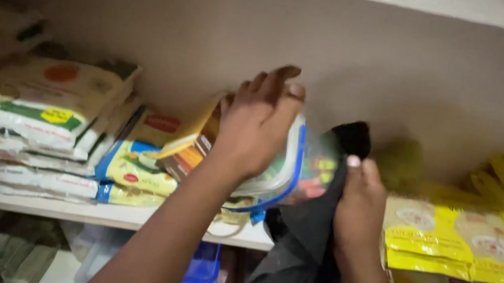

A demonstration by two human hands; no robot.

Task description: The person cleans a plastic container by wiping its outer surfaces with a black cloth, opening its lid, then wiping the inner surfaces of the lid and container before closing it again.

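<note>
Clear plastic container (282,167) | blue-rimmed lid, tilted on edge | on shelf (114,215) | dark cloth (307,241) (hanging) just beside it

A clear plastic container (288,169) with a blue-edged lid is gripped on the shelf (115,214) by the left hand (256,125), while a black cloth (310,241) is held against it by the right hand (361,209).

Stacked white packets (27,123), yellow packets (461,247) on shelf (115,214)
</note>
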